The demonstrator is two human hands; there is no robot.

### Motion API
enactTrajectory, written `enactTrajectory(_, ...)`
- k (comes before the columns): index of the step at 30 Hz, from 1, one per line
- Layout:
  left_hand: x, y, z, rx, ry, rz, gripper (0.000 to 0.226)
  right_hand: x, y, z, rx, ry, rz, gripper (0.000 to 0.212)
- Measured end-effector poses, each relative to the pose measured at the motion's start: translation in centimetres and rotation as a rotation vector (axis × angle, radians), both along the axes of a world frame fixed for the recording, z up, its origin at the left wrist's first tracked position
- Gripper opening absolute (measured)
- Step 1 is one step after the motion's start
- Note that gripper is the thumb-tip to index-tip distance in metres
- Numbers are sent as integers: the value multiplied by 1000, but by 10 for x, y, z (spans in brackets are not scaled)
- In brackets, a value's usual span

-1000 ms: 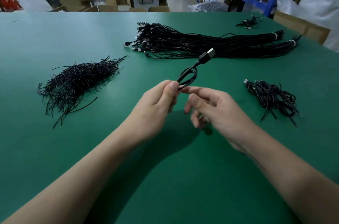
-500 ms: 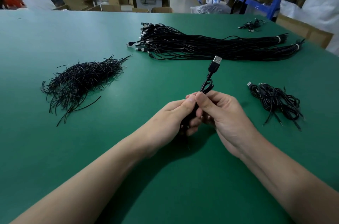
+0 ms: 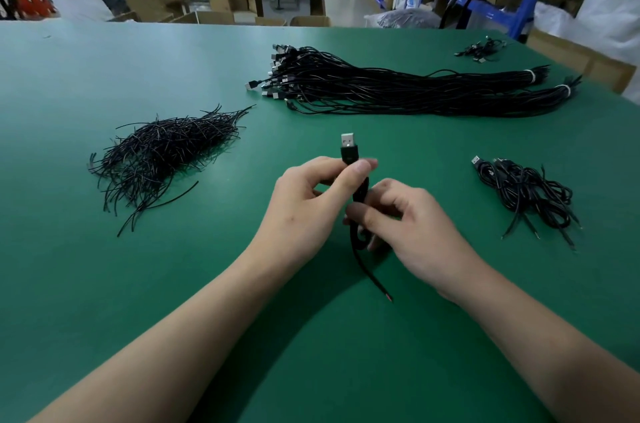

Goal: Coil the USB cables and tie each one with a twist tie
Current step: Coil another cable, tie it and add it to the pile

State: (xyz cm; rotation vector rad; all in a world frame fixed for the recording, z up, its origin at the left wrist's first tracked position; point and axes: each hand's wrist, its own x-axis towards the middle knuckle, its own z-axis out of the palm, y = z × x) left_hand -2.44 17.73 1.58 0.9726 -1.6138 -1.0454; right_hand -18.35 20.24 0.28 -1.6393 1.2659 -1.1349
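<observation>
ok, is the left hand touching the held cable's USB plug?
Touching. Head view shows the left hand pinching the black housing of the USB plug on the cable, metal tip free above.

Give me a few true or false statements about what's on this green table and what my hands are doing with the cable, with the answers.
1. The left hand pinches the USB cable just below its plug. True.
2. The twist tie pile lies to the right of both hands. False: it lies to their left.
3. The right hand lies flat and empty on the table. False: it grips the folded cable.
4. The long cable bundles carry white bands near one end. True.
</observation>
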Motion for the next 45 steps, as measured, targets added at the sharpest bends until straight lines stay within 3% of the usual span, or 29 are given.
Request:
enactTrajectory(5,-2,2,0,68,34,2,19,2,2,0,101,-23,87,11)
enactTrajectory(10,-5,2,-2,139,44,-59,23,7,2,-3,29,99,68,16)
enactTrajectory(16,-4,1,-4,263,161,-181,28,5,1,-6,82,-9,79,20)
enactTrajectory(22,-3,-1,-1,212,169,-102,30,9,3,-3,131,-137,144,26)
enactTrajectory(28,-2,-3,-4,159,186,-12,19,10,3,-5,119,-56,89,25)
enactTrajectory(36,-4,-4,-6,134,207,-108,12,9,2,-2,106,-137,84,24)
enactTrajectory(45,-3,-6,-8,53,244,-110,8,8,5,7,321,-270,161,32)
